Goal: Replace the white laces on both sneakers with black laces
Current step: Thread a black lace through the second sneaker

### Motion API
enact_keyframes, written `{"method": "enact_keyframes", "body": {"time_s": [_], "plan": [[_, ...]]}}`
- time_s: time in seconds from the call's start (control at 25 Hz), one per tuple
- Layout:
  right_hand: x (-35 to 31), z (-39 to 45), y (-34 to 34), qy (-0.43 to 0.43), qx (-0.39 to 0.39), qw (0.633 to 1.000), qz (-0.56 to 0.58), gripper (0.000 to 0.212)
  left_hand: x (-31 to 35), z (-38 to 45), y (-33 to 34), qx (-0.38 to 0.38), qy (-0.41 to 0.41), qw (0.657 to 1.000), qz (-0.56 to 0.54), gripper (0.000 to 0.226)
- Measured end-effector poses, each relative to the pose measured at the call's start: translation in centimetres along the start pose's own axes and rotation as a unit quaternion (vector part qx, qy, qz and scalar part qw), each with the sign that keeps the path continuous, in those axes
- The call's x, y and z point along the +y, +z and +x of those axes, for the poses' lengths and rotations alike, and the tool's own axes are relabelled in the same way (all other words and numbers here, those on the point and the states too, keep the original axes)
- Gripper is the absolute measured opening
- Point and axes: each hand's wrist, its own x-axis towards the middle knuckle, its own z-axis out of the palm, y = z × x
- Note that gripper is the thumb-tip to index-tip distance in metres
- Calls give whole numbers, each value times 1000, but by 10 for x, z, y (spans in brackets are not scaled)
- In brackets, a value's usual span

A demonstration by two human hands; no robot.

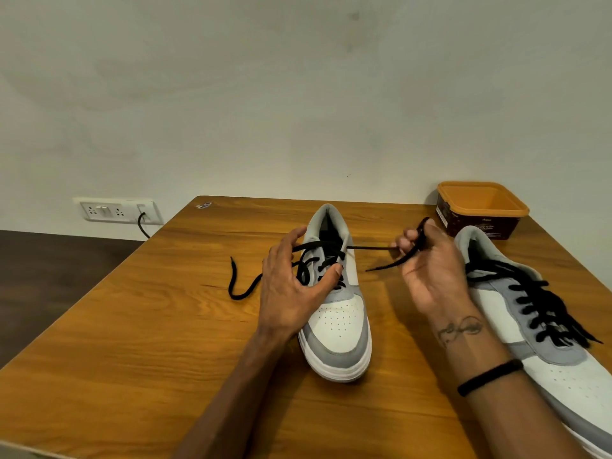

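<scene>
While the orange-rimmed brown plastic tub (482, 208) at upper right shows nothing inside, the wooden table (132, 342) meets a pale wall (298, 94); right hand (430, 270) pinches the black lace (381, 248), left hand (291, 286) fingers spread on the grey-and-white sneaker (341, 329).

This looks like a room in a home — plain and lightly furnished. A wood-grain table (132, 342) stands against a bare, off-white painted wall (298, 94) with faint smudges. Low on that wall sits a white switchboard (116, 211) with sockets and a black cord (142, 225) plugged in. The floor (49, 276) beside the table is dark. On the table's far corner rests a brown tub (480, 212) with an orange rim — household packaging.
</scene>
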Motion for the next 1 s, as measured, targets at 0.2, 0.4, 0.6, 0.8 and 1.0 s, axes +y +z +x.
{"method": "enact_keyframes", "body": {"time_s": [0.2,0.4,0.6,0.8,1.0], "plan": [[27,-24,3,-182,-163,717,-653,13,1,1,-1,0,4,1000,-20,87],[24,-18,-3,-247,-107,725,-634,12,3,0,-1,1,2,1000,-27,88],[15,8,-6,-61,48,978,-193,11,3,0,-2,-2,-12,998,-55,94],[10,4,-6,56,-8,998,20,22,3,0,-4,4,-13,999,-47,92],[15,-22,-2,-178,-143,744,-628,19,4,1,-4,-4,-11,999,-34,92]]}}
